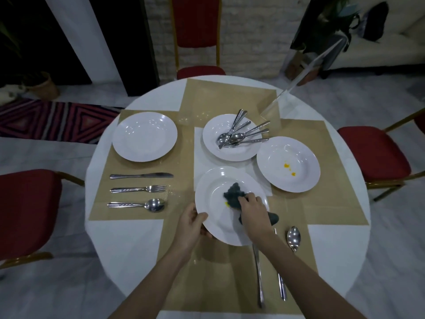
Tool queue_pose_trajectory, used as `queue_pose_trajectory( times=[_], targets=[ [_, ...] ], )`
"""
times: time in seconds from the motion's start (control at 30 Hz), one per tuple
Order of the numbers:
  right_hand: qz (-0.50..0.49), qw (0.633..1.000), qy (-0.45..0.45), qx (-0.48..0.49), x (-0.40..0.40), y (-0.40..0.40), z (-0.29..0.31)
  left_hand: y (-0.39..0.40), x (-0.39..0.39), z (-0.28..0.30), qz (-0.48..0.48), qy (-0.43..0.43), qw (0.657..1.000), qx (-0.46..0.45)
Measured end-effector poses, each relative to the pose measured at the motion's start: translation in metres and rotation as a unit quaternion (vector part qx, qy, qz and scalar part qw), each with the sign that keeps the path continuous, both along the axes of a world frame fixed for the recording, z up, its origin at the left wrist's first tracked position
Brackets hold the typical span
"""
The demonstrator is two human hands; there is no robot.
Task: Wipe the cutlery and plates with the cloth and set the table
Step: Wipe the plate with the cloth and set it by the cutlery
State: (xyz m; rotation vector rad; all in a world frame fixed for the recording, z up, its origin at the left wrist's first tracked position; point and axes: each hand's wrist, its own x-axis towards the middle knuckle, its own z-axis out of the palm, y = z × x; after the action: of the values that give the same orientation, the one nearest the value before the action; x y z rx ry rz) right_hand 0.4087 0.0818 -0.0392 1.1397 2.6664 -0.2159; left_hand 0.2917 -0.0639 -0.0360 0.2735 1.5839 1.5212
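My left hand grips the near-left rim of a white plate, which is lifted and tilted over the near placemat. My right hand presses a dark grey cloth into the plate's bowl, beside a small yellow stain. A second plate with yellow spots sits at the right. A third plate in the middle holds several pieces of cutlery. At the left a plate lies with a knife, fork and spoon below it.
The round white table carries tan placemats. A spoon and two long utensils lie on the near mat under my right arm. Red chairs stand at the left, far side and right.
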Motion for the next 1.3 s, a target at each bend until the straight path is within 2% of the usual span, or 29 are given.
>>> queue_pose_trajectory(
  times=[0.07,0.17,0.23,0.27,0.3,0.37,0.43,0.5,0.57,0.63,0.73,0.8,0.87,0.97,1.03,1.13,1.2,1.3],
  targets=[
    [0.020,0.998,0.042,-0.035,-0.002,-0.013,-0.002,-0.003,0.004,0.004,0.002,0.003,1.000,-0.002],
    [0.184,0.975,0.112,-0.059,0.002,-0.026,0.008,-0.016,0.006,0.007,0.009,-0.011,1.000,0.003],
    [0.307,0.944,0.120,-0.012,0.011,-0.017,0.018,-0.031,0.004,0.009,0.018,-0.028,0.999,0.011],
    [0.335,0.936,0.104,0.027,0.015,-0.008,0.023,-0.038,0.004,0.009,0.022,-0.036,0.999,0.011],
    [0.331,0.938,0.077,0.064,0.019,0.004,0.031,-0.045,0.005,0.009,0.024,-0.041,0.999,0.011],
    [0.261,0.959,0.018,0.105,0.023,0.024,0.045,-0.051,0.010,0.011,0.018,-0.047,0.999,0.013],
    [0.198,0.975,-0.009,0.095,0.018,0.030,0.049,-0.048,0.018,0.016,0.008,-0.048,0.998,0.026],
    [0.157,0.986,0.019,0.053,0.006,0.011,0.047,-0.039,0.024,0.022,0.005,-0.051,0.998,0.040],
    [0.185,0.980,0.075,0.005,-0.005,-0.018,0.042,-0.031,0.027,0.026,0.007,-0.054,0.997,0.048],
    [0.258,0.960,0.108,-0.035,-0.008,-0.036,0.047,-0.030,0.027,0.028,0.022,-0.062,0.996,0.052],
    [0.344,0.932,0.109,0.020,0.008,-0.015,0.058,-0.044,0.022,0.027,0.047,-0.064,0.996,0.050],
    [0.300,0.950,0.040,0.081,0.026,0.011,0.066,-0.054,0.020,0.024,0.050,-0.054,0.997,0.039],
    [0.186,0.975,-0.002,0.119,0.037,0.026,0.070,-0.054,0.022,0.024,0.031,-0.039,0.998,0.042],
    [0.115,0.989,0.013,0.089,0.023,0.005,0.061,-0.042,0.029,0.028,0.021,-0.026,0.998,0.058],
    [0.126,0.990,0.051,0.046,0.009,-0.024,0.049,-0.033,0.030,0.029,0.018,-0.024,0.998,0.062],
    [0.235,0.966,0.110,-0.005,0.006,-0.052,0.042,-0.038,0.022,0.022,0.036,-0.025,0.998,0.042],
    [0.290,0.951,0.103,0.007,0.019,-0.046,0.038,-0.048,0.016,0.013,0.053,-0.024,0.998,0.028],
    [0.234,0.971,0.031,0.032,0.044,-0.023,0.030,-0.059,0.014,0.001,0.038,-0.011,0.999,0.015]
  ],
)
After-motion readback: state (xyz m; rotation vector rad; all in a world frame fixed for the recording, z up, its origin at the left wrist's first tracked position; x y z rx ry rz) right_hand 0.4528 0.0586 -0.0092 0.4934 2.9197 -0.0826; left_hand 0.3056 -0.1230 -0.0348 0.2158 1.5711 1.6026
